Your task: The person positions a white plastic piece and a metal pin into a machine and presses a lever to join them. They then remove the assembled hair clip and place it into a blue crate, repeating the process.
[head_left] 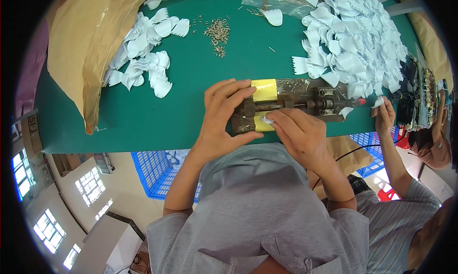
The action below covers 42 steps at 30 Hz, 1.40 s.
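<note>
A dark metal push-clamp jig (298,101) with yellow tape patches lies near the table's front edge. My left hand (220,113) spans the jig's left end, fingertips on its far side and thumb on its near side. Between the thumb and fingers of my right hand (301,133) is a small white plastic piece (267,120), held over the near yellow patch. My fingers cover part of this piece. At the jig's right end, by its red-tipped rod, another white toothed piece (346,112) lies on the table.
A large heap of white toothed pieces (350,40) fills the back right; a smaller pile (138,50) spills beside a brown sack (90,40). Small metal parts (218,34) lie at the back middle. On the right, a co-worker's hand (383,115) holds a white piece.
</note>
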Motion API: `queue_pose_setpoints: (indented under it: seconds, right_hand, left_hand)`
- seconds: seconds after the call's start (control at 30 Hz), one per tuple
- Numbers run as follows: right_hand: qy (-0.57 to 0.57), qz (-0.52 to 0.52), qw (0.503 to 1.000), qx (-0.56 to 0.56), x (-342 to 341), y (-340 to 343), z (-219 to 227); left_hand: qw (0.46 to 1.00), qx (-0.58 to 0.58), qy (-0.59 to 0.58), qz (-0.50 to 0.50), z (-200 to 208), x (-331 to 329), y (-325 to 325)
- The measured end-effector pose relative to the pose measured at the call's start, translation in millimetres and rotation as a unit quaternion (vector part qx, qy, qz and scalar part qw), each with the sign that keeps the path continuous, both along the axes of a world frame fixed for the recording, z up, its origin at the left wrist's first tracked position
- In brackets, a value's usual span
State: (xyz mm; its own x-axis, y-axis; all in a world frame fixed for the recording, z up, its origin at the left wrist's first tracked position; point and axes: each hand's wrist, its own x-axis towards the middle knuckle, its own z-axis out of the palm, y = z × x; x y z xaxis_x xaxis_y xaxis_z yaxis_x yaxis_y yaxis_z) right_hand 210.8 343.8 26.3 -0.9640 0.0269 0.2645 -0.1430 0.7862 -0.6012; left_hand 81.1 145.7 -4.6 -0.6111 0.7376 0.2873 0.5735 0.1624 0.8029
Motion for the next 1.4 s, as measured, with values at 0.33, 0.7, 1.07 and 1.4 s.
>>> queue_pose_setpoints:
  seconds: [0.33,0.7,1.07,1.4]
  right_hand:
    - [0.178,-0.074,0.972,0.134,-6.9,-3.0,-31.1]
    - [0.210,-0.085,0.958,0.175,-6.6,-2.1,-25.6]
    - [0.213,-0.006,0.954,0.210,-15.3,-3.8,-23.7]
    - [0.103,-0.023,0.990,0.089,-26.3,17.2,2.3]
  left_hand:
    - [0.999,0.014,0.009,0.041,-15.3,7.9,18.4]
    - [0.999,0.015,-0.001,0.036,-17.1,7.1,21.4]
    - [0.999,0.031,-0.016,0.036,-20.2,9.6,20.6]
    - [0.998,0.014,0.049,0.045,-22.5,11.1,23.2]
